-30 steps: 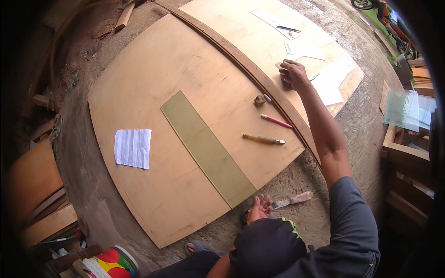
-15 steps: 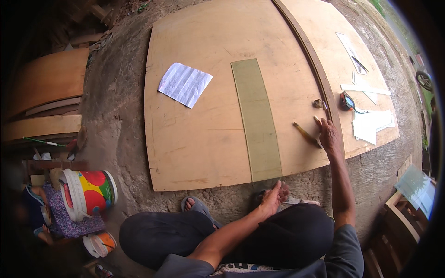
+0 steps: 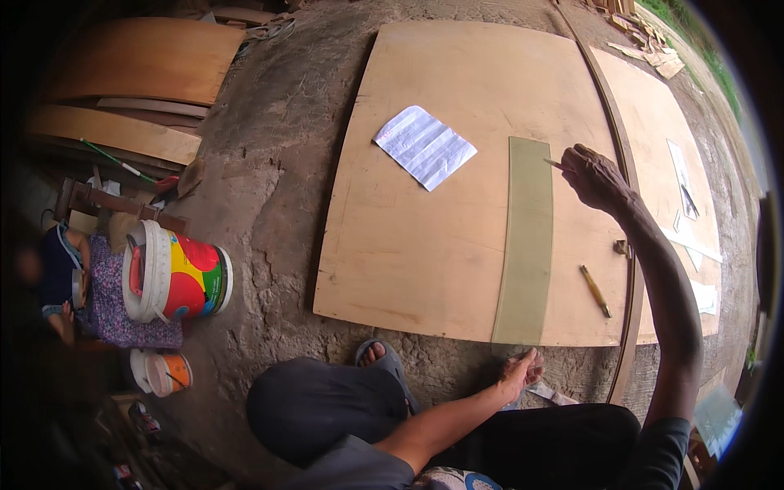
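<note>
A long greenish strip of glass [image 3: 527, 245] lies on the pale plywood board [image 3: 425, 261], its near end at the board's front edge. Beside the strip's far right side, my right hand [image 3: 598, 175] is closed round a short pale stick whose tip points left over the glass; its exact kind does not show. Just off the front edge, close to the strip's near end, my left hand [image 3: 520, 374] is held low with loosely bent fingers and nothing visible in it. An amber pen-shaped tool [image 3: 595, 291] rests right of the glass. A small brown lump [image 3: 622, 247] sits by the batten.
Creased white paper [image 3: 425, 147] lies left of the glass. A long wooden batten [image 3: 621, 147] crosses the board on the right, with white offcuts [image 3: 704, 297] beyond. Colourful buckets [image 3: 175, 273] stand at left near a seated person [image 3: 65, 269]. Wood sheets [image 3: 139, 61] are stacked behind.
My right hand has moved away from the batten, leftward and farther out to the glass, carrying the pale stick. The whole view has shifted, and my right arm now covers the tape measure's place.
</note>
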Demonstrator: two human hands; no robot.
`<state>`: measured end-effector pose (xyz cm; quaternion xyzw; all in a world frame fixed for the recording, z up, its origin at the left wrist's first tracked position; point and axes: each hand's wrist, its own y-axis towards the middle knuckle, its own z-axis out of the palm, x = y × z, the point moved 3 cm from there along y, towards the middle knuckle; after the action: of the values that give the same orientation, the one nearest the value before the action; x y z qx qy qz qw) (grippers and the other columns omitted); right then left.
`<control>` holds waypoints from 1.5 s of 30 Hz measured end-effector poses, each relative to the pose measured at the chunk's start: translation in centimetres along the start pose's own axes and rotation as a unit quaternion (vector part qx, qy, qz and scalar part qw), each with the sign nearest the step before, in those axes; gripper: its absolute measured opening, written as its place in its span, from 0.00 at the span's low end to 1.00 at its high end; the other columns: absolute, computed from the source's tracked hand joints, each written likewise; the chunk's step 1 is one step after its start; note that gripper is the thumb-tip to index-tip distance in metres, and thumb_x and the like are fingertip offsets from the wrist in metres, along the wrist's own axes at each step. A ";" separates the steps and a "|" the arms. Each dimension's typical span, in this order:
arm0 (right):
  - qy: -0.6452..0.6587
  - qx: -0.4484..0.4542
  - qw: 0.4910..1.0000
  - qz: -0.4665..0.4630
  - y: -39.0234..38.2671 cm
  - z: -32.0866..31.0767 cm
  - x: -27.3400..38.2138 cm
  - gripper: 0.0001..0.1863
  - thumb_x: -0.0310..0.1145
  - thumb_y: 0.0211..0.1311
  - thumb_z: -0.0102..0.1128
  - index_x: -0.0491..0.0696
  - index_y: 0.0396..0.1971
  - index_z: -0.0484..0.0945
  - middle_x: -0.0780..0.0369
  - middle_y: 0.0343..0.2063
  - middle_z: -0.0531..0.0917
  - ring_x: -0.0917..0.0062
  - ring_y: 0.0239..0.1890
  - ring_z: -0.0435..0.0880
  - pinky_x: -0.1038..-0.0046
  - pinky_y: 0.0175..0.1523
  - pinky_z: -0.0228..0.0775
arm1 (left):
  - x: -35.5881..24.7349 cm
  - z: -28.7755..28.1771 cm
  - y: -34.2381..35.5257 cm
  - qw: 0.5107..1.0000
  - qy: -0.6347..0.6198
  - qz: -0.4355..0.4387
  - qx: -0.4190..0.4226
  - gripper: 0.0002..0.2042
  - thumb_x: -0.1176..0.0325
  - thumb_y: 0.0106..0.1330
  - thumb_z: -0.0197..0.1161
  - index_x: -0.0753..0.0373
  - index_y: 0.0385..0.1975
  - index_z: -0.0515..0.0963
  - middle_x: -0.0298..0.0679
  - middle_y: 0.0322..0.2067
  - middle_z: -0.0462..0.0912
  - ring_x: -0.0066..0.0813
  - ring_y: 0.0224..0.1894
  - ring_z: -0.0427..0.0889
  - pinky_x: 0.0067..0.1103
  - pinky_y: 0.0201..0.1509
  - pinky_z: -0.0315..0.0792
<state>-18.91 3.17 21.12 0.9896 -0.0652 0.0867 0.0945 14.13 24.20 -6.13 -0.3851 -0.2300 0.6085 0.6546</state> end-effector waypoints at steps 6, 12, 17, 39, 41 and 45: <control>0.219 -0.030 0.974 0.051 1.9 8.7 5.3 0.07 0.34 0.75 0.48 0.46 0.42 0.67 0.46 0.30 0.78 0.43 0.33 0.79 0.49 0.35 0.68 | -1.0 -0.4 -0.6 0.998 -0.062 -0.008 0.004 0.21 0.50 0.70 0.67 0.60 0.51 0.79 0.39 0.47 0.86 0.30 0.40 0.88 0.20 0.36 0.81; 0.386 0.057 0.886 0.251 -1.4 13.6 2.5 0.11 0.36 0.73 0.55 0.44 0.44 0.75 0.59 0.27 0.81 0.73 0.27 0.80 0.67 0.32 0.72 | -2.3 -2.2 -1.8 0.997 -0.064 0.010 -0.042 0.22 0.49 0.70 0.68 0.61 0.50 0.77 0.45 0.54 0.82 0.32 0.38 0.88 0.22 0.32 0.82; 0.420 0.054 0.844 0.329 -0.6 14.1 1.5 0.16 0.44 0.76 0.54 0.46 0.48 0.78 0.64 0.28 0.81 0.82 0.26 0.78 0.76 0.30 0.71 | -2.7 -2.5 -2.2 0.994 -0.062 0.023 -0.083 0.25 0.45 0.67 0.68 0.61 0.49 0.78 0.45 0.51 0.84 0.32 0.36 0.89 0.21 0.30 0.81; 0.457 -0.029 0.876 0.153 1.8 13.3 2.9 0.19 0.45 0.69 0.67 0.45 0.29 0.73 0.70 0.21 0.69 0.86 0.26 0.65 0.75 0.29 0.58 | -4.0 -2.5 -3.8 0.985 -0.076 0.065 -0.141 0.28 0.40 0.65 0.68 0.63 0.45 0.76 0.44 0.41 0.86 0.31 0.28 0.87 0.23 0.25 0.79; 0.472 -0.030 0.866 0.162 0.9 12.5 2.4 0.21 0.43 0.67 0.70 0.47 0.25 0.69 0.70 0.21 0.67 0.86 0.25 0.65 0.75 0.29 0.59 | -4.7 -2.9 -4.4 0.982 -0.079 0.057 -0.160 0.28 0.41 0.66 0.69 0.64 0.45 0.75 0.45 0.39 0.86 0.32 0.25 0.86 0.24 0.23 0.77; 0.455 0.016 0.883 0.113 -2.2 12.3 3.1 0.19 0.36 0.64 0.68 0.47 0.25 0.66 0.68 0.20 0.68 0.85 0.23 0.68 0.73 0.31 0.73 | -6.3 -3.9 -4.9 0.963 -0.065 0.127 -0.227 0.22 0.47 0.68 0.68 0.63 0.39 0.77 0.42 0.30 0.87 0.30 0.24 0.85 0.23 0.23 0.75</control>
<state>-13.59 2.53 9.46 0.8286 -0.1254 0.5385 0.0875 19.20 17.39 -3.55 -0.5096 -0.3535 0.6416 0.4512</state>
